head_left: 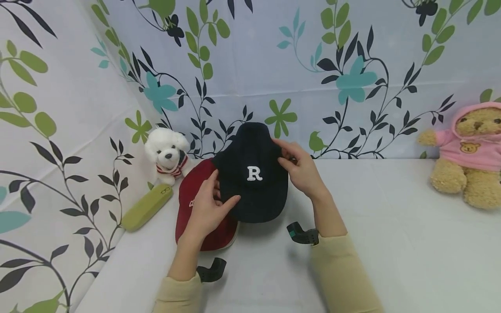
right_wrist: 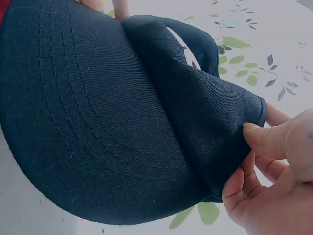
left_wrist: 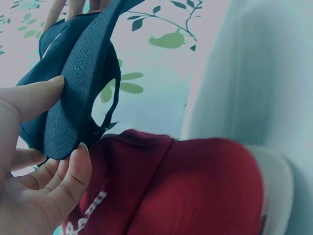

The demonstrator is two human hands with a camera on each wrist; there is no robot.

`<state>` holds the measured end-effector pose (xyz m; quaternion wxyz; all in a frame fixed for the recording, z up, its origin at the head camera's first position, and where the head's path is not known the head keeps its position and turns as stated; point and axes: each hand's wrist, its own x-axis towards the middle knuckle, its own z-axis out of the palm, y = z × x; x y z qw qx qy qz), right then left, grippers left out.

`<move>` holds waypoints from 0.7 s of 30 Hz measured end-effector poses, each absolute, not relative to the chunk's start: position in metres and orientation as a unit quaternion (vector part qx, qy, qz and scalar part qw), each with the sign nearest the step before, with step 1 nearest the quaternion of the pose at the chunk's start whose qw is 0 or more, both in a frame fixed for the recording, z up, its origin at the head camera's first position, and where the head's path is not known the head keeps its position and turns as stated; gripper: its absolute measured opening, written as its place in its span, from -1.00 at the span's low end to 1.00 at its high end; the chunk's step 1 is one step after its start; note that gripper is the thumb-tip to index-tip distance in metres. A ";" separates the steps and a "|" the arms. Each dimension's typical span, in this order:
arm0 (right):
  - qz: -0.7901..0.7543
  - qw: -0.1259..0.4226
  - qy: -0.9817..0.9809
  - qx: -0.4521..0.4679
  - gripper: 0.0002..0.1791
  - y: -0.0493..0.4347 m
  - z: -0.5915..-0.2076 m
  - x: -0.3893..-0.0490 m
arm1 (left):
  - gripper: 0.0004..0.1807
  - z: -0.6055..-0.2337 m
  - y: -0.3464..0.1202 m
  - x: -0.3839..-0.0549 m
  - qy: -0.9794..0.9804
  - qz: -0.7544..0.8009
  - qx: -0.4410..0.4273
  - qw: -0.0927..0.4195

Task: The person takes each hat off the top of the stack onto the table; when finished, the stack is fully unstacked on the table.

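A black baseball cap [head_left: 261, 198] with a white letter R on its front is held up between both hands, brim toward me. My left hand [head_left: 208, 208] pinches the cap's left side near the brim, thumb on top and fingers beneath, as the left wrist view shows. On the other side my right hand [head_left: 300, 167] pinches the crown's edge between thumb and fingers, plain in the right wrist view. Behind and below lies a dark red cap [head_left: 221, 232] with white lettering, partly covered by the black cap and my left hand. A strap loop hangs at the black cap's back.
On the white table [head_left: 391, 243], a white plush dog [head_left: 166, 150] in a striped scarf sits at the back left. A green glasses case [head_left: 146, 208] lies before it. A teddy bear [head_left: 469, 148] in a pink hoodie sits far right. Leaf-patterned cloth hangs behind.
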<state>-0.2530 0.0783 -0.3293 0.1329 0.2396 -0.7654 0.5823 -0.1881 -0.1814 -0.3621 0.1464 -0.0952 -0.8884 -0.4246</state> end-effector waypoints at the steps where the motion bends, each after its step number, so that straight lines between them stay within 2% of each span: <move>1: 0.580 0.132 -0.767 0.239 -0.45 0.080 -0.330 -0.253 | 0.02 -0.363 -0.179 -0.188 -0.887 -0.426 -0.098 0.147; 21: 0.600 0.119 -0.775 0.156 -0.46 0.115 -0.356 -0.269 | -0.07 -0.383 -0.135 -0.206 -0.875 -0.440 -0.126 0.158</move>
